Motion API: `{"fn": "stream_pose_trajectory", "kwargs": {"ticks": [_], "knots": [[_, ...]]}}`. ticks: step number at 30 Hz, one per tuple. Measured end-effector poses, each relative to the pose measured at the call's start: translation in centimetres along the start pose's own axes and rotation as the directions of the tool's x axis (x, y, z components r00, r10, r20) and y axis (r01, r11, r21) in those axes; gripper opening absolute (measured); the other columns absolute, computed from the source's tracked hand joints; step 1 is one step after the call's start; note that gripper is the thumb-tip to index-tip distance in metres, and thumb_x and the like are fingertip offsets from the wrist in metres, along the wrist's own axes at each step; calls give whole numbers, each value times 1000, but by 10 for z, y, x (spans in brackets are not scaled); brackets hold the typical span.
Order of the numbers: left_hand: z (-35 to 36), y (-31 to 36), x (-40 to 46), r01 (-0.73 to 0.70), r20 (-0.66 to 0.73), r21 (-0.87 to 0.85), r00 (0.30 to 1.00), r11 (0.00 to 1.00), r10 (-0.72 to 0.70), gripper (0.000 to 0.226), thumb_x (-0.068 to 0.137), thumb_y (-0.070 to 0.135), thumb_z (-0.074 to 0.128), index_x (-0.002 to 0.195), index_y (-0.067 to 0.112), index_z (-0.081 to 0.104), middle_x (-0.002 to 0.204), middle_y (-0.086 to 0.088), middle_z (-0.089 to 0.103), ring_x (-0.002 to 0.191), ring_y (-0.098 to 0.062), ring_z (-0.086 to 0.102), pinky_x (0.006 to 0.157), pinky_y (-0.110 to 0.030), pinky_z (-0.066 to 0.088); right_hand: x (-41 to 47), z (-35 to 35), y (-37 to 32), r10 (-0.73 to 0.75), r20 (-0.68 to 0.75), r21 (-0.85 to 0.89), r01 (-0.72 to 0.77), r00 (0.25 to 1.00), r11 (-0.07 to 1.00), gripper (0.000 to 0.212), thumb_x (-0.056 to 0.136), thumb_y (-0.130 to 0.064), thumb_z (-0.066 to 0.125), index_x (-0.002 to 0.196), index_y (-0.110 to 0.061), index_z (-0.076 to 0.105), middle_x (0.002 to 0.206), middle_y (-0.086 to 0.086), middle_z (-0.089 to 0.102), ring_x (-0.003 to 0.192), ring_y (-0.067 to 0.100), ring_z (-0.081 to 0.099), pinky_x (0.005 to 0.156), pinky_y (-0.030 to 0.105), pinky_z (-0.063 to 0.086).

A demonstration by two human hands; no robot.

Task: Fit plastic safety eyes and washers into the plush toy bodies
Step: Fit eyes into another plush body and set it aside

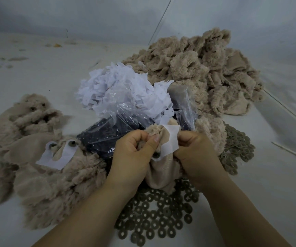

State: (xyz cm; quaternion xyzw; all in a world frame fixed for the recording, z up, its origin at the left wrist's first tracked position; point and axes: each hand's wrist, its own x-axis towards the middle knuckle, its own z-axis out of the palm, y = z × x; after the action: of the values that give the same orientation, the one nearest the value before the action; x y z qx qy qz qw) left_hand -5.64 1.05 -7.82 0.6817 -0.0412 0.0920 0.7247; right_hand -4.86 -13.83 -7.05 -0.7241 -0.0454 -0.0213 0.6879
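Clear bag (108, 138) holds black eyes; your left grip (133, 154) and right grip (195, 150) both pinch the plush body (161, 173), fingers curled.

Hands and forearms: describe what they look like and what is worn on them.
Both the left hand and right hand are bare: no gloves, rings, watch or bracelets show. The forearms are bare too, with no sleeves in view down to the frame edge. One left thumbnail shows, short and unpainted.

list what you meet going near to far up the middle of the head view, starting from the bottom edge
loose washers → plush body held by left hand and right hand → clear bag of black eyes → white paper pieces → heap of plush bodies
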Motion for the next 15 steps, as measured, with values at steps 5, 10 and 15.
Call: {"fn": "stream_pose_trajectory", "kwargs": {"ticks": [5,10,15], "knots": [[-1,-2,1,5,-3,21,1000,1000,-5,27,86,23,73,76,-1,66,77,-32,60,66,-28,55,65,-51,53,0,3,0,-42,-47,-53,39,998,998,13,84,9,71,91,1,77,83,17,76,83,42,71,71,55,59],[-1,-2,0,22,0,25,1000,999,-22,9,86,9,73,77,6,70,76,-15,71,69,-22,65,68,-44,58,1,2,2,-91,-79,-95,83,993,992,6,86,6,70,87,6,76,82,24,74,82,52,66,65,64,54],[-2,-1,0,-6,-35,30,999,1000,7,18,87,13,72,78,-3,67,76,-29,64,65,-38,59,66,-58,53,0,5,1,-79,-54,-61,75,995,995,15,89,8,63,77,16,67,70,33,65,57,47,56,49,52,49]]}}
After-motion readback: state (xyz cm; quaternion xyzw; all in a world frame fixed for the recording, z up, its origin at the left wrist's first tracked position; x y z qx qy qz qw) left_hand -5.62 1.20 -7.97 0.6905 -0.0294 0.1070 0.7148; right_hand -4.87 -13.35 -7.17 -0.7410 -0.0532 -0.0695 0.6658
